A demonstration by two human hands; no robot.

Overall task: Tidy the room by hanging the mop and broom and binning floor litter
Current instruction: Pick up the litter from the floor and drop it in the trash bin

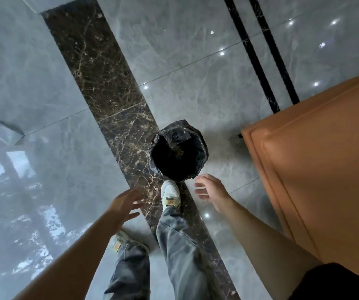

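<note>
A round bin lined with a black bag [162,135] stands on the glossy floor just ahead of my feet, with some small litter dimly visible inside. My right hand [210,188] hovers just below and right of the bin's rim, fingers loosely apart, and I see nothing in it. My left hand [126,203] is spread open lower left of the bin, blurred and empty. No mop or broom is in view.
An orange leather sofa [317,169] fills the right side, close to the bin. A dark brown marble strip [109,100] runs diagonally across the grey tile floor [33,83]. My white shoe [169,194] nearly touches the bin.
</note>
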